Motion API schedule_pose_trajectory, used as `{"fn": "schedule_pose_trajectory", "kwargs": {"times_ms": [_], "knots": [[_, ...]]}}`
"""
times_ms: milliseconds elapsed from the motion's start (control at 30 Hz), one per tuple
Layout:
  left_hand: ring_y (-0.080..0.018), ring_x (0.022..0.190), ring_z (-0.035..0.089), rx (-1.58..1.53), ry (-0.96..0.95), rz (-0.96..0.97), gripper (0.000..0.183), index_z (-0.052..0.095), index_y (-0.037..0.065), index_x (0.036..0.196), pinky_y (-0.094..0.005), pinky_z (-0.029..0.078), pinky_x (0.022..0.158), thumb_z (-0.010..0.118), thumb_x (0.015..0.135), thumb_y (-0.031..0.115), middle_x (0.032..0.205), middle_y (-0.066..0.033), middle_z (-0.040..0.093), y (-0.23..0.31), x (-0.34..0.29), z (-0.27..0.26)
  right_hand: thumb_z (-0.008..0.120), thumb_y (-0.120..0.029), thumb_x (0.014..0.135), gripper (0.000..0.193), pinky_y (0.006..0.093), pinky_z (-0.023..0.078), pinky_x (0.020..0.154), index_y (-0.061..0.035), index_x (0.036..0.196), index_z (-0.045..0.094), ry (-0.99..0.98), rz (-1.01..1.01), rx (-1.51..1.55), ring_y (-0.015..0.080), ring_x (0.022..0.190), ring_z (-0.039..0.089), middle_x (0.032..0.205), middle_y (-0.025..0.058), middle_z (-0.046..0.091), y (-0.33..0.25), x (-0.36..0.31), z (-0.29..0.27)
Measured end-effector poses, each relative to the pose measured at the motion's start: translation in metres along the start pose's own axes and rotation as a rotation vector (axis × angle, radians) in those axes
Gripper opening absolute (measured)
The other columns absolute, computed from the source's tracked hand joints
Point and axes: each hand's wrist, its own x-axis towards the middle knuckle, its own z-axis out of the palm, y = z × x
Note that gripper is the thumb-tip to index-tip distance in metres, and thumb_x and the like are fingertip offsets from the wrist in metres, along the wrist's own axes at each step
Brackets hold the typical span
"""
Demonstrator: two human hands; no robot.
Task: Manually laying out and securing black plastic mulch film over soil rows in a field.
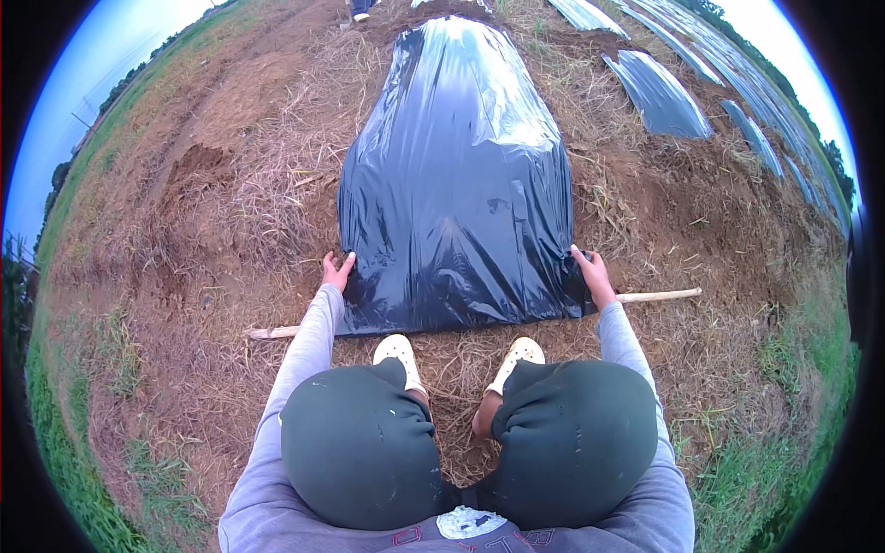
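A long sheet of shiny black plastic film [442, 203] stretches away from me over a raised strip of soil, its near end wrinkled. My left hand [338, 271] is at the film's left edge, thumb against the plastic, some fingers hidden. On the opposite side my right hand [595, 276] pinches the right edge, where the film bunches up. A thin pole lies crosswise under the near end; its left end [274, 333] and right end [659, 296] stick out past the film.
My feet in pale yellow clogs [396, 355] stand just short of the film. Dry grass and brown soil [184, 276] surround it. More film-covered beds [662, 97] run along the far right. A person's foot [360, 16] shows at the far end.
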Motion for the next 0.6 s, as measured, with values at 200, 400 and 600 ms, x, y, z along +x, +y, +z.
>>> {"fn": "schedule_pose_trajectory", "kwargs": {"times_ms": [200,400,600], "knots": [[-0.0233,0.115,0.055,0.161,-0.083,-0.019,0.082,0.048,-0.004,0.131,-0.0318,0.04,0.1,0.072,0.078,0.054,0.12,-0.0189,0.061,0.003,-0.015,-0.002,0.068,-0.039,0.087,0.041,0.0253,0.045,0.072,0.0024,0.094,0.069,-0.066,-0.019,-0.154,0.0089,0.075,0.057,0.083,0.0028,0.067,0.019,0.002,-0.03],[-0.0074,0.082,0.059,-0.21,-0.032,0.013,0.048,0.069,0.0,0.105,-0.0236,0.046,0.081,0.059,0.093,0.045,0.091,-0.0008,0.069,-0.027,-0.057,-0.038,0.052,-0.035,0.098,0.042,0.0302,0.046,0.08,0.0052,0.102,0.064,0.045,-0.275,-0.145,0.0153,0.082,0.059,0.09,0.0107,0.069,0.045,-0.04,-0.031],[-0.0065,0.079,0.057,-0.282,-0.108,0.052,0.042,0.069,0.0,0.101,-0.0234,0.045,0.078,0.059,0.095,0.04,0.087,0.0021,0.067,-0.026,-0.074,-0.054,0.049,-0.035,0.099,0.042,0.0341,0.046,0.082,0.0038,0.108,0.062,0.121,-0.228,-0.214,0.0214,0.086,0.061,0.092,0.0181,0.068,0.051,-0.059,-0.029]]}}
